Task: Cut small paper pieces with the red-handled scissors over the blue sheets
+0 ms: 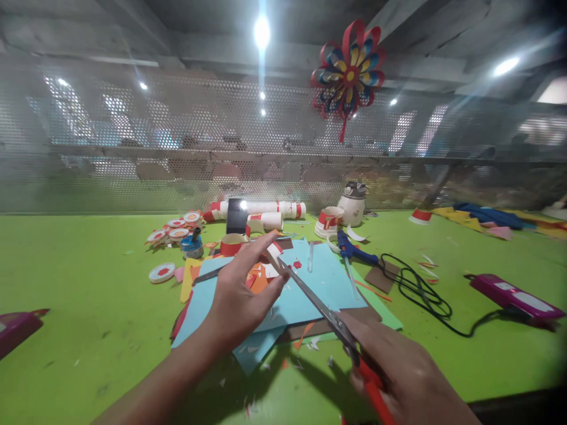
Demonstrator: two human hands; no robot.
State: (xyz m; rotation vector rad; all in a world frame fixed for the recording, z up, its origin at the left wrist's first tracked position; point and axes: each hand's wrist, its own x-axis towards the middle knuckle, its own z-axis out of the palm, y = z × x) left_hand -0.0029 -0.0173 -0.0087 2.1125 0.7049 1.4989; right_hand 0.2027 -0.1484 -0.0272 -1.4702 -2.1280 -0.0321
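Observation:
My right hand [398, 372] grips red-handled scissors [323, 310] at the lower right, blades pointing up and left. Their tips meet a small piece of paper [273, 252] pinched between the thumb and fingers of my left hand [241, 292]. Both hands hover over a pile of coloured paper sheets [323, 277], mostly light blue, with orange and green ones showing, lying on the green table [88, 307].
A blue glue gun [352, 248] with a black cord [420, 292] lies right of the pile. Paper rolls [266, 209], cups, a white jar [352, 203], tape and round paper pieces [175, 230] sit behind. Pink cases [509, 295] lie at both sides. A paper pinwheel [348, 68] hangs on the mesh wall.

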